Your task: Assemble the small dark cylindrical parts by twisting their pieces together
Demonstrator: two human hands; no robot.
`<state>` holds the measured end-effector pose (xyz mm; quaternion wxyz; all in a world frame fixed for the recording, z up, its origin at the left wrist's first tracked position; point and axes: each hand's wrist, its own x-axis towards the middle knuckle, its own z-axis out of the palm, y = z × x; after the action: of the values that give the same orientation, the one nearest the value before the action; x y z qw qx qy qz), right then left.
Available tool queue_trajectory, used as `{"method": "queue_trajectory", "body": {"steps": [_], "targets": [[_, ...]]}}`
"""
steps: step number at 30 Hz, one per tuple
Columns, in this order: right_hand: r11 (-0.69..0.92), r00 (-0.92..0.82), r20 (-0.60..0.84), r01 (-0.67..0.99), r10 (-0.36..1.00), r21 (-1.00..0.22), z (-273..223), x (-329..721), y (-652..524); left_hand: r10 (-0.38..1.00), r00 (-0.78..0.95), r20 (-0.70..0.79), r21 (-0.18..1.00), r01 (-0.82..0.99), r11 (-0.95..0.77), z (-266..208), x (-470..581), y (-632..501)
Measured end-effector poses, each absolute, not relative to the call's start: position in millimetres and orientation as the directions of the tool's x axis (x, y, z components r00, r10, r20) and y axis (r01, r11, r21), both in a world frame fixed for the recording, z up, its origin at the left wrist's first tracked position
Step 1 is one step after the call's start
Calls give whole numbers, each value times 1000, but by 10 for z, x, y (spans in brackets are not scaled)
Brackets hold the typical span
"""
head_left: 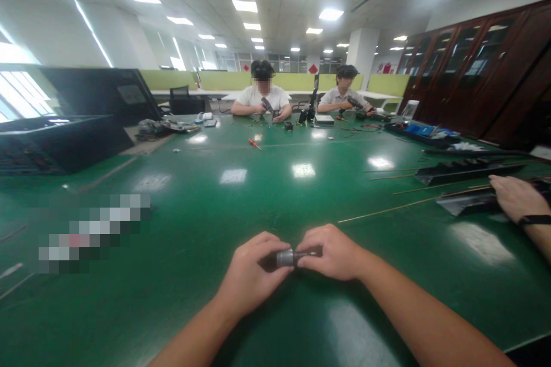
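Cylindrical metal part (284, 258): in the head view, it lies crosswise between my two grips, over the near middle of the desk (193, 246); I cannot tell whether it touches the surface.
Left grip (252, 268): narrow, my thumb and fingers holding the wide grey end of that part.
Right grip (330, 253): narrow too, my thumb and fingertips pinching the slimmer, darker end.
Green surface: glossy, with ceiling lights reflected in it.
Orange screwdriver (252, 142): toward the far side, well apart from me.
Thin rods (387, 209): brass-coloured, on my right, beside a dark metal channel (460, 205).
Co-worker's hand (519, 198): at that channel, a black band around the wrist.
Across from me: one seated person (249, 97) and another (329, 98), both in pale tops, each holding a dark handheld tool (267, 105).
Far left: a large dark box (73, 146).
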<state>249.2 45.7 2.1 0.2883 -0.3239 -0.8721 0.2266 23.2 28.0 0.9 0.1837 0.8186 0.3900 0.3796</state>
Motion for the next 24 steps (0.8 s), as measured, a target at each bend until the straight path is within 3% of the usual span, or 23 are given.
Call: {"method": "queue_trajectory", "body": {"steps": [24], "targets": [[665, -602, 348, 448, 719, -598, 32, 2519, 468, 769, 391, 506, 582, 503, -639, 27, 221, 285]]}}
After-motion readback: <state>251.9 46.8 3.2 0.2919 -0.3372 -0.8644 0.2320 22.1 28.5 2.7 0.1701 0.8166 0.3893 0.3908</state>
